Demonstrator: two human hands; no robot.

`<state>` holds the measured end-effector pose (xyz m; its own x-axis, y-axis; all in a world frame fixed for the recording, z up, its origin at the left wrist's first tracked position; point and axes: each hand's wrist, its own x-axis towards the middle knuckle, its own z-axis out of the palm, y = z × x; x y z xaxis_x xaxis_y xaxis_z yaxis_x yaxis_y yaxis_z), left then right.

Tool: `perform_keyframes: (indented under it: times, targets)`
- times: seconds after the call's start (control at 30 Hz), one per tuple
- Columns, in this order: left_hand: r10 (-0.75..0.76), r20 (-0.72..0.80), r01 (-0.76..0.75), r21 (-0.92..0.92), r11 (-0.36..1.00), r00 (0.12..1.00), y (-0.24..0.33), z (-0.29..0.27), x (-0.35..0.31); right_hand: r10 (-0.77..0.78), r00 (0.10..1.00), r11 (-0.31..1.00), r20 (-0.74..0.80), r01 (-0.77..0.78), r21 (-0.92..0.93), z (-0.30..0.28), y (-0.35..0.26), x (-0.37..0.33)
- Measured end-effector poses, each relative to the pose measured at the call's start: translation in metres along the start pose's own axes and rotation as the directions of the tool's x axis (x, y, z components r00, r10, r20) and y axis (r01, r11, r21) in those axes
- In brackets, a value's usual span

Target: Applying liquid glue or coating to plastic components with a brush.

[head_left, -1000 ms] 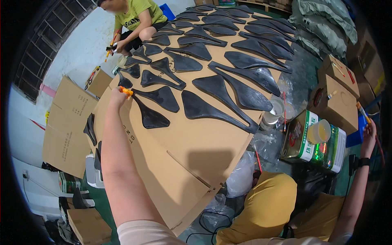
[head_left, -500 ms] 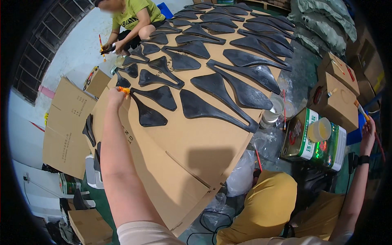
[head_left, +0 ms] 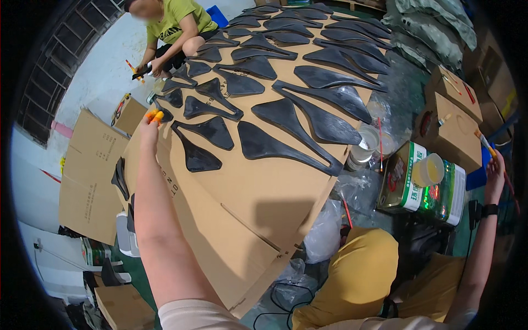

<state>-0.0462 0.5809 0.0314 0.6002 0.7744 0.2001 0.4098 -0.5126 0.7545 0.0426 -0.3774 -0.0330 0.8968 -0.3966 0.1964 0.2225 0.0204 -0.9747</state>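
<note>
My left hand [head_left: 149, 127] reaches far out over the cardboard, orange covers on its fingertips. The fingertips are slightly apart, with nothing visible between them, and overlap the edge of a small black piece [head_left: 166, 114]. Just right of them lies a black V-shaped piece [head_left: 201, 159], two paddle-like arms meeting at a narrow tip. Similar black forked pieces [head_left: 286, 143] cover the cardboard sheet [head_left: 231, 192] in rows. Out at the right side, my right hand [head_left: 495, 168] is closed around a paintbrush [head_left: 484, 140], bristles up.
A plastic cup [head_left: 428, 170] of yellowish liquid stands on a green-and-white metal can [head_left: 440, 198]. Clear tubs [head_left: 363, 146] sit beside the cardboard's right edge. Cardboard boxes [head_left: 451, 129] hold more brushes. Across at the far left, a co-worker [head_left: 179, 27] crouches, holding a brush and a black piece.
My left hand has moved slightly left, off the tip of the V-shaped piece, which stays lying on the cardboard. My right hand still holds the paintbrush in nearly the same place.
</note>
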Motion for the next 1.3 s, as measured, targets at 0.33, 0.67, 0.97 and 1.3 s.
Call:
perform_keyframes:
  times: [0.33,0.67,0.97,1.3]
  targets:
    - [0.046,-0.239,-0.187,-0.608,0.772,0.97,0.084,-0.035,-0.014,-0.073,0.997,0.997,-0.002,0.073,0.016,-0.01,-0.033,-0.023]
    - [0.695,0.429,0.06,-0.871,0.488,0.577,0.322,0.09,-0.305,-0.225,0.973,0.968,0.055,0.23,-0.098,0.005,-0.084,-0.079]
    - [0.389,0.916,-0.03,-0.393,0.919,-0.096,0.327,0.304,-0.587,-0.224,0.974,0.969,0.017,0.221,0.111,-0.075,-0.076,-0.075]
    - [0.047,0.99,-0.76,-0.134,0.636,-0.136,0.117,0.386,-0.685,-0.201,0.979,0.979,-0.035,0.201,0.013,-0.066,-0.089,-0.09]
